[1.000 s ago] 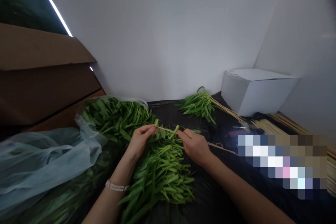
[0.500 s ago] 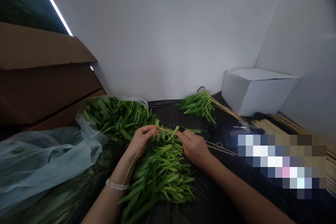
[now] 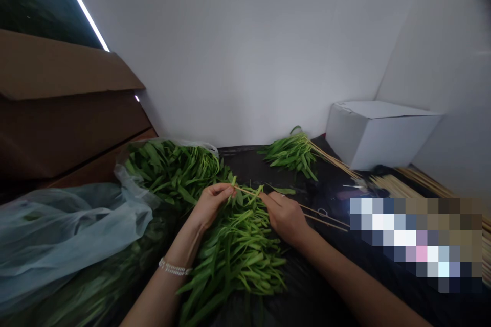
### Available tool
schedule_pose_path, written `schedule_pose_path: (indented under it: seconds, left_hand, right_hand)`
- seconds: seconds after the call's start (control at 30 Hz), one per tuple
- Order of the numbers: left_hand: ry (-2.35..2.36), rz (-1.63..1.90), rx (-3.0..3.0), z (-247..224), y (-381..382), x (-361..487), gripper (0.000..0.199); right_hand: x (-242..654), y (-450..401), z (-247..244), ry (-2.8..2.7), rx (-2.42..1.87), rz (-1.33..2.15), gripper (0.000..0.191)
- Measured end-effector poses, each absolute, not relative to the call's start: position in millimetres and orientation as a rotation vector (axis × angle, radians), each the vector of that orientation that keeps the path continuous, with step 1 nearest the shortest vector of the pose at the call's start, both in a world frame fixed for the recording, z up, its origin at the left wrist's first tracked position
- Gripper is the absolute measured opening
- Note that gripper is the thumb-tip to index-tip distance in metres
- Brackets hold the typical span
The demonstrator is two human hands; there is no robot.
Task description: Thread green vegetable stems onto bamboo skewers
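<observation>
Skewer (image 3: 245, 191), thin and pale, centre of the frame, crossed by a green stem (image 3: 258, 191); right hand (image 3: 286, 214) grips it, left hand (image 3: 215, 203) pinches a second stem (image 3: 233, 181) at its tip. Leafy greens (image 3: 238, 253), one pile, lie lower centre, just below the hands. White box (image 3: 393, 135) stands at right, beyond bundled skewers (image 3: 333, 157).

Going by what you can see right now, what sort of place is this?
Probably a makeshift food-prep corner: a bag of leafy greens, a bunch of greens on thin sticks by the wall, and a white box on a dark covered surface.
</observation>
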State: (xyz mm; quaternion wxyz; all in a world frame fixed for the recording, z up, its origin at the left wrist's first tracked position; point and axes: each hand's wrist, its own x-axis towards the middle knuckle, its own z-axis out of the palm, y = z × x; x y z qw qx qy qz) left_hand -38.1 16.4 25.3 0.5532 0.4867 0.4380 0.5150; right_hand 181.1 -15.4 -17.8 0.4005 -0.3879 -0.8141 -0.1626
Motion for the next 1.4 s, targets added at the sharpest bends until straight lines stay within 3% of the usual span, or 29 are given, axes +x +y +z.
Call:
schedule_pose_path:
  seconds: [0.83,1.23,1.4]
  left_hand:
    - [1.068,1.056,1.266,13,12,-26,0.031]
    - [0.928,0.910,1.495,9,8,-11,0.032]
    - [1.013,1.042,1.534,13,12,-17,0.034]
  right_hand:
    - [175,-15,-30,-2.116,-0.949,-0.239,0.037]
    - [169,-21,-27,-2.147,-0.964,-0.340,0.034]
    - [178,-14,-24,-2.114,-1.093,-0.365,0.032]
